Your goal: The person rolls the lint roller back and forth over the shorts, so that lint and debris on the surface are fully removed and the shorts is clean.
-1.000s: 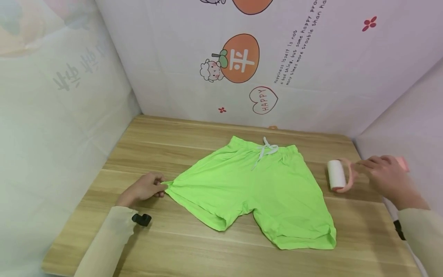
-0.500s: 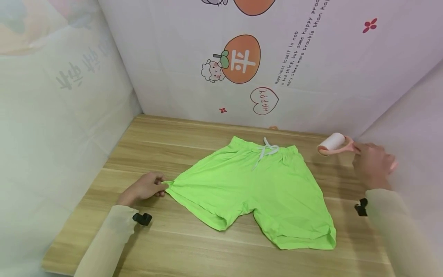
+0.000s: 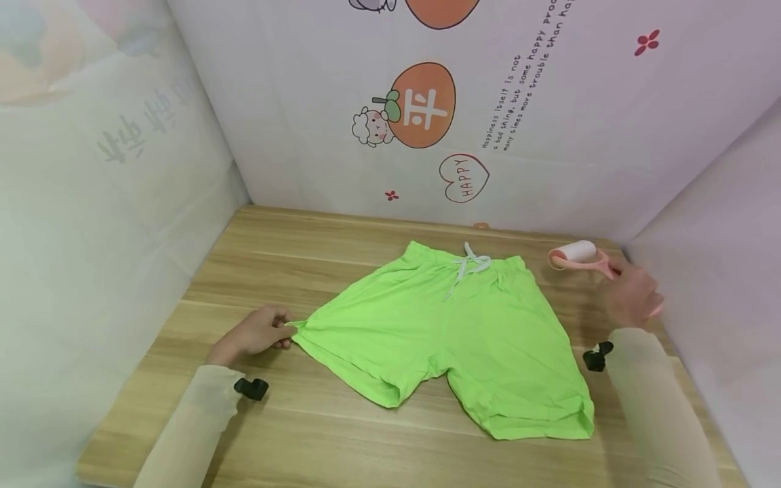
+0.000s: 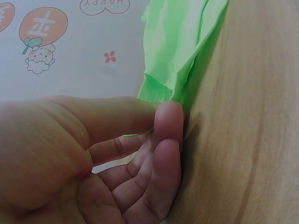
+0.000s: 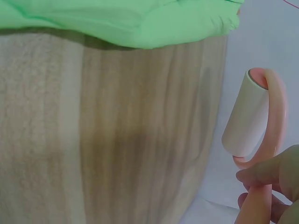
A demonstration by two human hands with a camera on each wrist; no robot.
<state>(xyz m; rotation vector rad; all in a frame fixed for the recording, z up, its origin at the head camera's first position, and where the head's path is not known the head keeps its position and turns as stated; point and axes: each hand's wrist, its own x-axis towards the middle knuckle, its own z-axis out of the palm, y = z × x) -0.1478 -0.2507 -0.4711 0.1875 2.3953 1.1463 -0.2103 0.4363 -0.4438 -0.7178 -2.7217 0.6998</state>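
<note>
Bright green shorts [image 3: 439, 325] with a white drawstring [image 3: 470, 266] tied in a bow lie spread on the wooden table. At their left side, my left hand [image 3: 259, 329] pinches an edge of the cloth between thumb and fingers; the left wrist view shows the green fabric [image 4: 173, 51] leading away from that pinch. To the right of the shorts, my right hand [image 3: 628, 295] grips the pink handle of a lint roller [image 3: 576, 252]. The roller's white cylinder [image 5: 246, 114] is raised above the table near the waistband's right end, apart from the shorts.
The wooden tabletop [image 3: 342, 447] extends around the shorts. A white printed sheet [image 3: 305, 102] rises behind it, and pale sheets stand at the left [image 3: 91, 271] and right [image 3: 732, 237] sides. A black band sits on each wrist.
My right hand has carried the lint roller leftward and farther back, and its head has turned to point left. My left hand and the shorts have stayed in place.
</note>
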